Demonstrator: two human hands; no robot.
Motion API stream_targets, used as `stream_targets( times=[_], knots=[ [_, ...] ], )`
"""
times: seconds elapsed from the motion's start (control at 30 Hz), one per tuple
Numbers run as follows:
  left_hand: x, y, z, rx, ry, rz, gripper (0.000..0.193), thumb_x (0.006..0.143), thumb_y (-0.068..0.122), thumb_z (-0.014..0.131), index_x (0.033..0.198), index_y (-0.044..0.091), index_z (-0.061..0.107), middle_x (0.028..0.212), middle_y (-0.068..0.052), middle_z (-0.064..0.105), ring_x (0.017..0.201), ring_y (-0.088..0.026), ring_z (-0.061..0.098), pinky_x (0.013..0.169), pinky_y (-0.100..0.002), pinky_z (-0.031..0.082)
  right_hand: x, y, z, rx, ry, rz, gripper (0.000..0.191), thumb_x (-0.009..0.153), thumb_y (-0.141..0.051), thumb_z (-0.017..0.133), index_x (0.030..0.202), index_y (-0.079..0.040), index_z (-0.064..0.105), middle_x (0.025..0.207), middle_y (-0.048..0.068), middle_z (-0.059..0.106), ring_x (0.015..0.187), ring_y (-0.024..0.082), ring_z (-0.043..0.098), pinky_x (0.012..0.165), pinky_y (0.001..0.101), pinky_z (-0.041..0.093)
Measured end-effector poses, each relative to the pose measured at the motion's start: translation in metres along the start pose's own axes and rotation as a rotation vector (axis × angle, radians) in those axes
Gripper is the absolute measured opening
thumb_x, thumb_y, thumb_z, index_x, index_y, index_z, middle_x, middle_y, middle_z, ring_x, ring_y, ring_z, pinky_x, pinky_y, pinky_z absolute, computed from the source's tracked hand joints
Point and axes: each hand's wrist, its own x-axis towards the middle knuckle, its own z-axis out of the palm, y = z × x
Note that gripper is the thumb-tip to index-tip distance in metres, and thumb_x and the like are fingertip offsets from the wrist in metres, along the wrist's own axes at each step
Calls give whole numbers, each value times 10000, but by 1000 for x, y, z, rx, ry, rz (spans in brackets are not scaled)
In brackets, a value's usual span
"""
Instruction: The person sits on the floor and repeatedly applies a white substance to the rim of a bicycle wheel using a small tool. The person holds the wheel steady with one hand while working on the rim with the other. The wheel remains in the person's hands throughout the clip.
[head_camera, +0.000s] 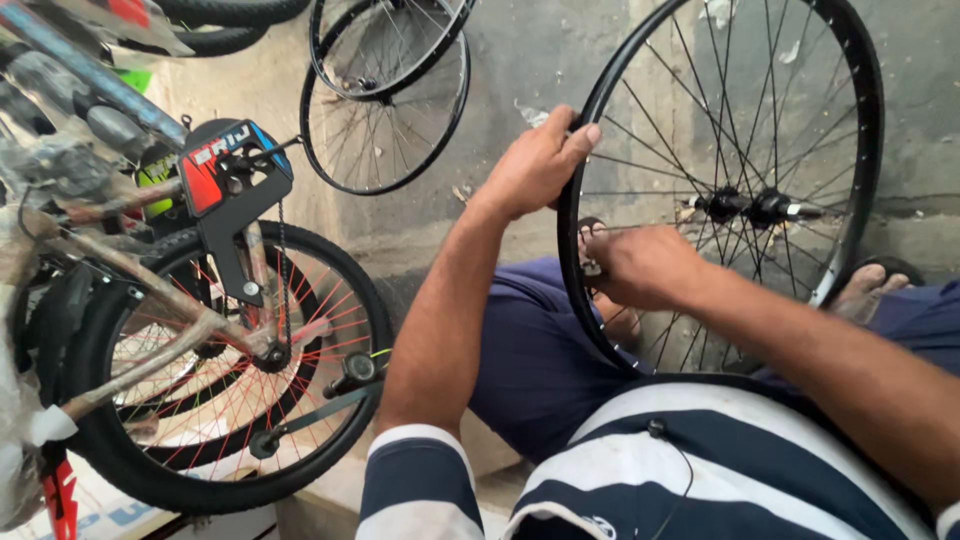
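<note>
Right hand's fingers (612, 262) hidden among wheel (722, 190) spokes.

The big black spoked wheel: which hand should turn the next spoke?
Probably the right hand: it is already among the thin metal spokes near the rim. The left hand grips the big black spoked wheel at its rim, steadying it.

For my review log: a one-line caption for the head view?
Left hand grips black wheel rim; right hand works at its spokes, bicycle alongside.
</note>
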Motion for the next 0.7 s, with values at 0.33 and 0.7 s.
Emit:
stream_targets(
  times=[0.33,0.7],
  knots=[
    [-4,5,-4,-110,-44,-102,475,1001,464,531,1149,13,546,793,-122,657,631,-214,691,491,-376,621,13,16,-23,944,-214,-234,514,880,-198,801,1239,96,579,1152,174,665,1062,455,658,883,537,478],
    [-7,9,-2,-133,-56,-80,491,1013,486,515,1159,19,549,793,-92,653,641,-163,683,468,-358,638,-3,-8,-7,-3,298,-256,146,754,-130,776,860,-67,698,909,106,748,865,281,733,816,401,551]
  ],
)
